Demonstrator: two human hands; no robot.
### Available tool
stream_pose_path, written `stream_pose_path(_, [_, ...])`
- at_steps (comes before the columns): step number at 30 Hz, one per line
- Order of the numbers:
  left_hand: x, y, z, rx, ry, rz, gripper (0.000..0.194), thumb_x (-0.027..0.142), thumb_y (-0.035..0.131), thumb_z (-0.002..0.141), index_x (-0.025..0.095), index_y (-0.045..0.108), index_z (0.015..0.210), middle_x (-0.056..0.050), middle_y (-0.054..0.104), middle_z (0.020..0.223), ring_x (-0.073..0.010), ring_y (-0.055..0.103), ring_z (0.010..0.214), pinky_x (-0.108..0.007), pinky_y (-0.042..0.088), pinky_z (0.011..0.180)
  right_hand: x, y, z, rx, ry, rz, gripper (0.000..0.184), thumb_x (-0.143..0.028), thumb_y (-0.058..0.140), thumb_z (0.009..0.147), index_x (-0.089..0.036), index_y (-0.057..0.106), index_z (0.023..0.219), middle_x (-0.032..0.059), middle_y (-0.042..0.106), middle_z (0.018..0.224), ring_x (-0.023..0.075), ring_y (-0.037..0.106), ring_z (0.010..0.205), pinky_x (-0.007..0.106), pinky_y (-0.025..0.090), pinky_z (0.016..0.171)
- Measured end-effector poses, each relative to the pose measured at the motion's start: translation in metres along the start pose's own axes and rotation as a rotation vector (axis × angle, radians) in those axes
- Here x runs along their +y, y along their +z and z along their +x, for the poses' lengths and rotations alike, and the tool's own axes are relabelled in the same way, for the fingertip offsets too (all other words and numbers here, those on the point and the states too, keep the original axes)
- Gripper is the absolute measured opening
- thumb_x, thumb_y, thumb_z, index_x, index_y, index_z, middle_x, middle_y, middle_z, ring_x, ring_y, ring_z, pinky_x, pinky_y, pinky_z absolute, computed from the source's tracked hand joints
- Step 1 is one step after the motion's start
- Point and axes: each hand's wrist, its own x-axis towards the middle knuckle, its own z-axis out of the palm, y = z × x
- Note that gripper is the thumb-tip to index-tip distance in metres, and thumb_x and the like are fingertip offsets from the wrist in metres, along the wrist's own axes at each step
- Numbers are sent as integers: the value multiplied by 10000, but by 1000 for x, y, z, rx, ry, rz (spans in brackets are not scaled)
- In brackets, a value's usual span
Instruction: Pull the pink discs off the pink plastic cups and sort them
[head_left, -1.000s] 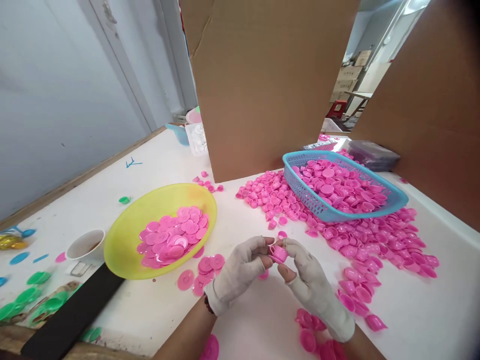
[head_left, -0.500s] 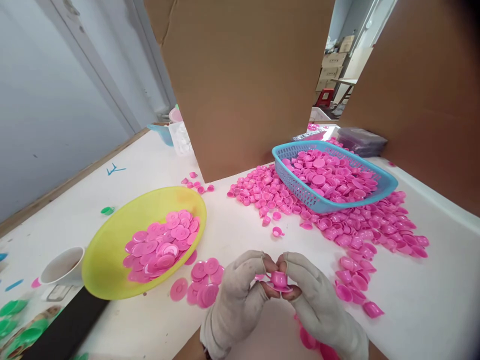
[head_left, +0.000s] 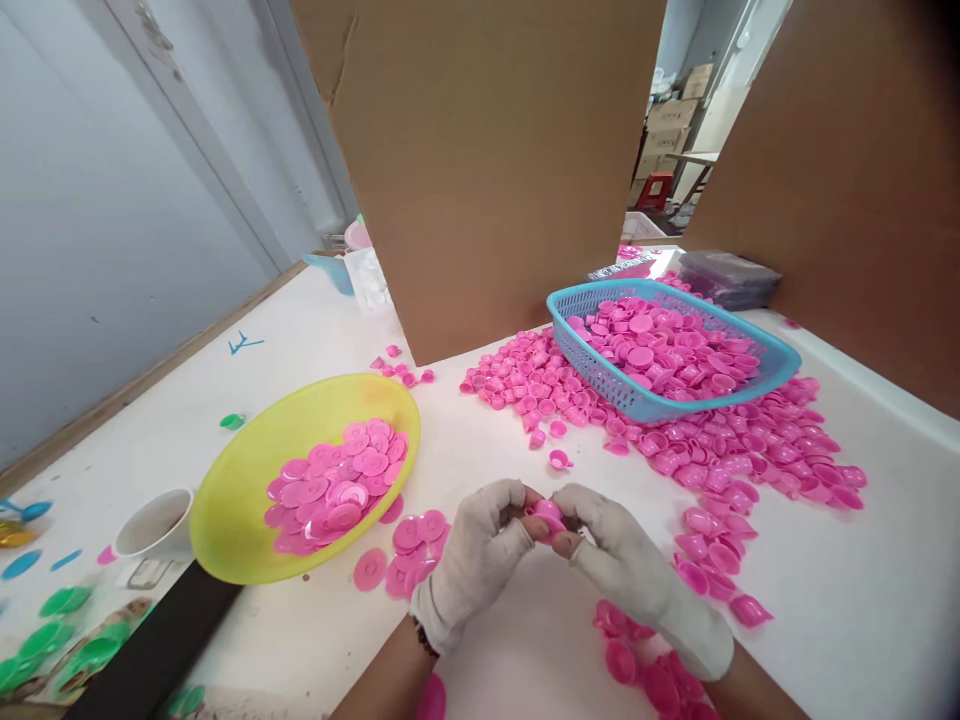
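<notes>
A small pink toy teacup on a saucer is pinched between the fingertips of both hands, above the near middle of the table. My left hand, in a white fingertip-less glove, grips its left side. On the opposite side my right hand, gloved alike, closes around it, hiding part of the rim. Loose pink saucers lie left of my left hand, beside a tilted yellow bowl holding more saucers. Pink cups lie scattered right of my right hand, with others by its wrist.
A blue basket of pink pieces rests on a spread heap of pink cups. Behind stands a cardboard panel. At left are a white cup, green pieces and a black bar under the bowl.
Both hands have risen slightly with the teacup and saucer, which now tilt and are more covered by the fingers. The view has shifted a little, showing more of the table's left side.
</notes>
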Motion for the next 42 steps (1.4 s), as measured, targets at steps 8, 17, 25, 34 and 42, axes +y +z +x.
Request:
stream_pose_path(8, [-14,-34,7,116,-33,559,123,195,585,766,199,619,884,-51,591,904,-187,539,755,-323,384,732,23,-48,16,525,75,510,296,-280,505,818,-238,517,1111,55,635,1005,189,640,889,348,521,770])
stream_pose_path(17, [-27,9,12,-94,-81,568,192,31,544,585,195,522,683,-17,503,832,-122,423,609,-262,303,561,72,-20,30,392,91,-169,257,-173,492,763,-186,625,982,77,615,998,209,588,904,383,485,822])
stream_pose_path(25, [-29,7,17,28,-326,-73,225,194,537,755,171,542,979,16,548,609,-153,566,565,-272,426,554,76,-9,35,211,-83,-469,177,-122,475,818,-187,588,698,25,536,739,160,527,712,283,455,658])
stream_pose_path(34, [-19,-6,16,-145,-362,-691,371,374,726,712,79,641,919,-78,626,783,-121,589,671,-260,478,661,36,7,18,104,-307,-406,276,-38,425,800,-213,624,875,51,630,918,189,583,860,325,515,743])
stream_pose_path(42, [-22,-1,13,-142,-357,-829,327,362,761,685,87,612,778,-56,603,664,-98,538,576,-221,414,552,28,1,18,131,-343,-210,281,-21,385,800,-205,595,831,46,603,895,149,585,769,275,516,671])
